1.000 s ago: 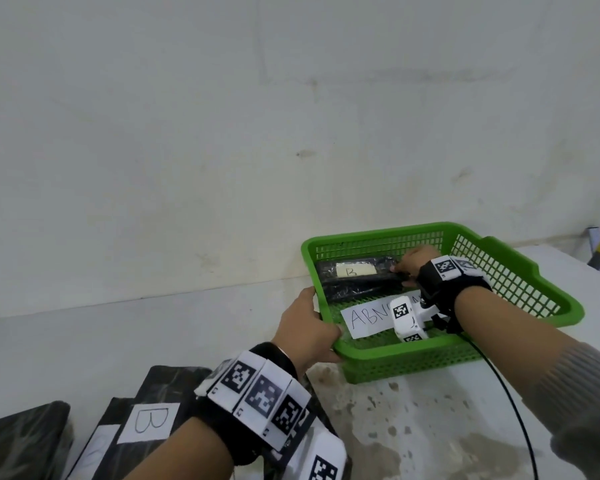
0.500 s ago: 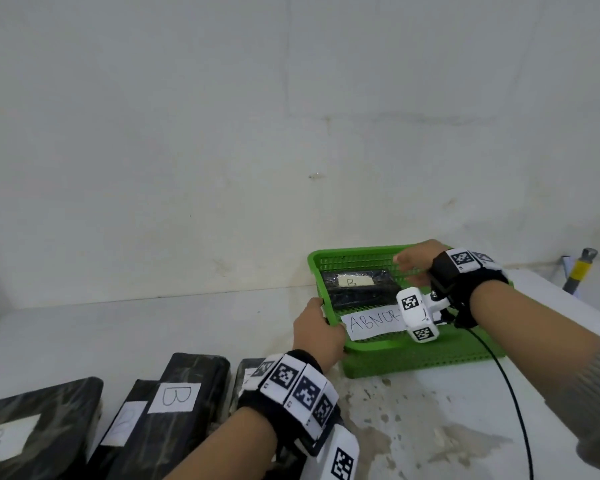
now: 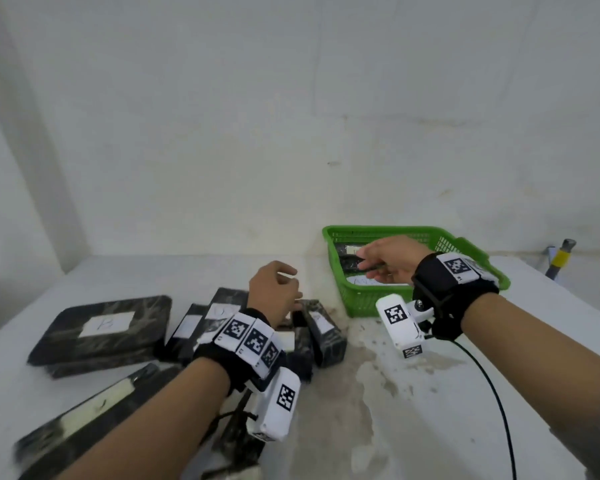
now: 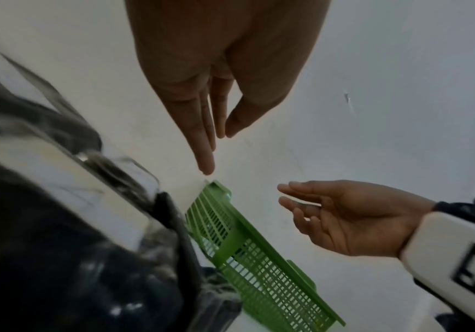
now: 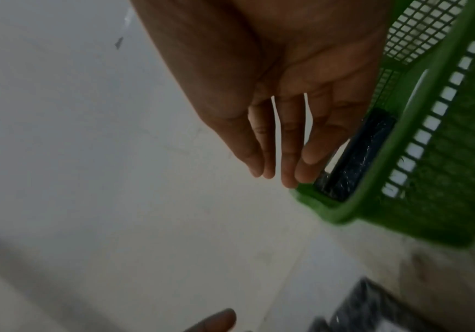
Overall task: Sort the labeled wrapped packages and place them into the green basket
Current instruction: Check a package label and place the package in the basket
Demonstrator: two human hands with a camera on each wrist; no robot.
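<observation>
The green basket stands at the back right of the table and holds a black wrapped package with a white label. That package also shows in the right wrist view, against the basket wall. My right hand hovers over the basket with straight fingers and holds nothing. My left hand hangs loosely above the black labeled packages on the table, touching none. Its fingers are empty, near the basket corner.
A large flat black package marked B lies at the left, and a long one near the front edge. A white sheet lies in the basket. A yellow-and-grey tool stands far right. A black cable trails from my right wrist.
My left hand let go of the basket's rim and drew back left over the packages. My right hand lifted off the package in the basket. The view swung left and down.
</observation>
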